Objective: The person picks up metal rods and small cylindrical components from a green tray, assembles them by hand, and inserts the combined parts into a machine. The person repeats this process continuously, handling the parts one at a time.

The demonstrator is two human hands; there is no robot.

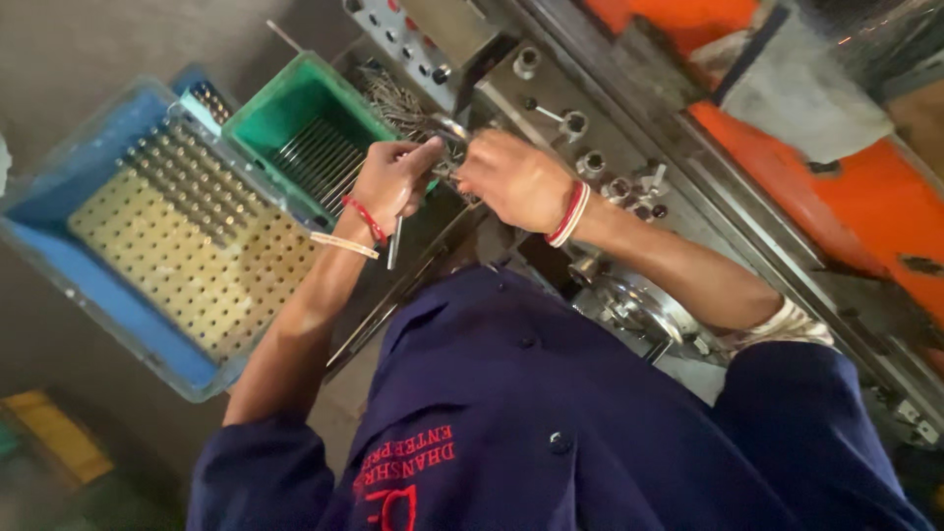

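While the left hand (388, 182) pinches a thin metal rod (394, 242), the right hand (511, 180) closes on the machine's ring fitting (450, 133) at 12 o'clock. Green bin (310, 147) at 10 o'clock holds loose rods; pegged tray (187, 246) at 9 o'clock is only partly filled, so most work remains.

Both hands, left hand (388, 179) and right hand (513, 180), grip a metal ring (450, 131).
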